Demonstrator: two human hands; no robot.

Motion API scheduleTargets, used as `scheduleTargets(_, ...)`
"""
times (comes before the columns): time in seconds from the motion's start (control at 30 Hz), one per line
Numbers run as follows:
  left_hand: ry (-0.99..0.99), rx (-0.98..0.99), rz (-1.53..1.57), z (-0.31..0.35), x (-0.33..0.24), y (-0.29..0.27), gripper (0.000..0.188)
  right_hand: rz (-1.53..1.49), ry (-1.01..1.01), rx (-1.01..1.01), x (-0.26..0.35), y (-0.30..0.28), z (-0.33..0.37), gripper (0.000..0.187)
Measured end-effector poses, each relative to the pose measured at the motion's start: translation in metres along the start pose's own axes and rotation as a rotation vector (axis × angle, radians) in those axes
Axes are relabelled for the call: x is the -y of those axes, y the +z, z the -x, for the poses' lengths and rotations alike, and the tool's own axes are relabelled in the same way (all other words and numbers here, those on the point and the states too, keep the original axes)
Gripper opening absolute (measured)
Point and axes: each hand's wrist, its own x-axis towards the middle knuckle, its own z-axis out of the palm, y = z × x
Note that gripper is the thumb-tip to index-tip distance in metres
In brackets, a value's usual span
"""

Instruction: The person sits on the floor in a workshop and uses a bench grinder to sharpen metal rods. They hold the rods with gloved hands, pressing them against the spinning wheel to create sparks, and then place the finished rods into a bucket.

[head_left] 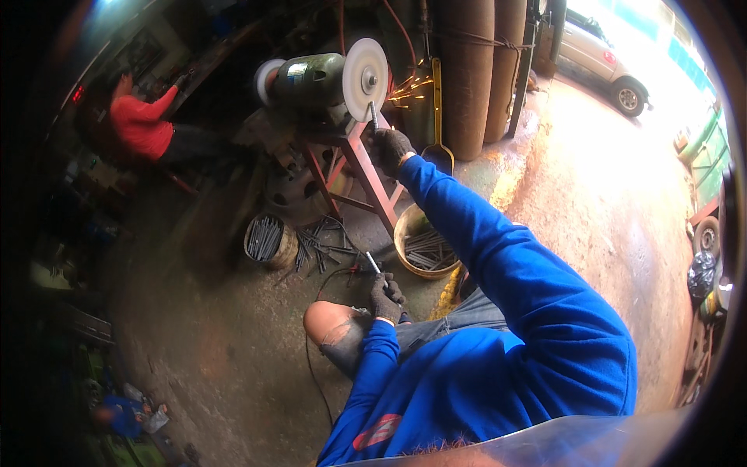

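My right hand point(391, 151), in a dark knitted glove, reaches forward and is closed around a short metal rod point(373, 115). The rod's tip meets the lower face of the pale grinding wheel point(365, 80) on a green bench grinder point(311, 80). Orange sparks point(412, 89) fly off to the right of the wheel. Close to my bent knee, my left hand point(386, 297), gloved as well, grips a second short rod point(373, 262) with a bright end pointing up and away. The rods' lower ends are hidden in the gloves.
A reddish metal stand point(369, 175) carries the grinder. Buckets of rods point(293, 253) point(401, 241) stand below it, with loose rods point(320, 243) between. Tall cylinders point(465, 78) rise behind. A person in red point(145, 124) sits at far left; a vehicle point(595, 58) is parked outside.
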Motion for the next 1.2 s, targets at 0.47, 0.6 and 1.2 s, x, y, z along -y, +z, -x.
scheduleTargets(0.47, 0.003, -0.010, -0.007, 0.003, 0.000, -0.001, 0.024, 1.389, -0.549, -0.156, -0.014, -0.024, -0.022, 0.011)
scheduleTargets(0.6, -0.014, -0.018, -0.008, 0.002, 0.000, 0.000, 0.025, 1.688, -0.539, -0.286, -0.008, -0.006, -0.009, 0.013)
scheduleTargets(1.2, -0.010, -0.004, 0.006, 0.001, -0.002, -0.003, 0.023, 2.072, -0.438, -0.651, 0.057, 0.046, 0.032, 0.030)
